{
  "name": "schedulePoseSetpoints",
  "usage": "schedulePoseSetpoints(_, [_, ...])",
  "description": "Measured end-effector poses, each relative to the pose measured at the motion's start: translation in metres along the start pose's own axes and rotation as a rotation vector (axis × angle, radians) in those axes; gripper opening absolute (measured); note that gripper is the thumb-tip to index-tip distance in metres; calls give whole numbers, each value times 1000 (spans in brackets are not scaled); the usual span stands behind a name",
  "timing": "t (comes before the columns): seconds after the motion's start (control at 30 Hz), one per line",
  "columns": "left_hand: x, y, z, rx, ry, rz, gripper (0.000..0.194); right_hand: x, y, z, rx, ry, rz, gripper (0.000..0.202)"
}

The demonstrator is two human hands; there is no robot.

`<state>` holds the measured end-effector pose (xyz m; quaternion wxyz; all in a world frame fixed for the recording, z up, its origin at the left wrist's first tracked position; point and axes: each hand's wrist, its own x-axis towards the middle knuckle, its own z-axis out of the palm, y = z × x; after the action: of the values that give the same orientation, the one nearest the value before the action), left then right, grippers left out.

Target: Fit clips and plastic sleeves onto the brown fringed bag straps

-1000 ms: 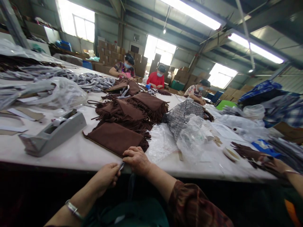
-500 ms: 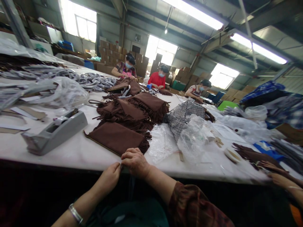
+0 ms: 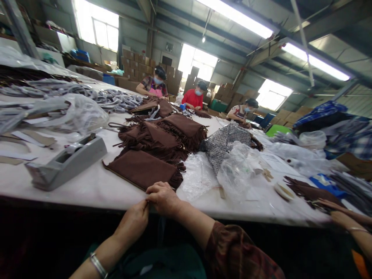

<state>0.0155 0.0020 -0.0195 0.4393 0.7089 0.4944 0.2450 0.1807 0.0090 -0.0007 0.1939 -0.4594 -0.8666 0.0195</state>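
Note:
At the table's near edge my left hand (image 3: 134,220) and my right hand (image 3: 163,198) meet, their fingertips pinched together. Whatever lies between them is too small or hidden to name. Just beyond my right hand lies a brown fringed pouch (image 3: 142,167), flat, with a zipper along its near edge; the hand's knuckles overlap its lower corner. Behind it sits a heap of more brown fringed pouches (image 3: 157,135). A silver bracelet (image 3: 99,265) circles my left wrist.
On the white table (image 3: 116,195) a grey tape dispenser (image 3: 68,162) stands at left. Clear plastic bags (image 3: 240,170) and grey patterned fabric (image 3: 223,143) lie at right. A tape roll (image 3: 284,191) rests near a co-worker's hands (image 3: 343,219). Several people work across the table.
My left hand has tilted and shifted slightly right and down, its fingertips still against my right hand's. The right hand has moved slightly left. The pouches have stayed in place.

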Motion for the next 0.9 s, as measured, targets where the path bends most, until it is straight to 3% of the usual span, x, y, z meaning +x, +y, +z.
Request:
schedulePoseSetpoints(0.1, [2, -3, 1, 40, 17, 43, 26, 1, 3, 0, -19, -6, -24, 7])
schedulePoseSetpoints(0.2, [3, -5, 0, -89, 6, 30, 27, 1, 5, 0, -26, 10, -79, 6])
schedulePoseSetpoints(0.27, [3, -4, -1, -260, -67, -70, 35, -1, 6, 0, -28, 35, -107, 6])
schedulePoseSetpoints(0.37, [1, 1, -3, -559, -193, -341, 53, -3, 7, 4, -40, 67, -121, 6])
schedulePoseSetpoints(0.43, [0, 5, -4, -671, -202, -436, 59, -4, 7, 6, -55, 73, -131, 7])
schedulePoseSetpoints(0.7, [2, 4, 5, -591, -82, -436, 47, -14, 2, 2, -68, 119, -177, 7])
schedulePoseSetpoints(0.8, [3, 0, 12, -550, -40, -411, 49, -30, -5, -15, 8, 236, -98, 11])
schedulePoseSetpoints(0.9, [2, -3, 14, -477, -18, -389, 55, -58, 0, -46, 79, 413, 35, 21])
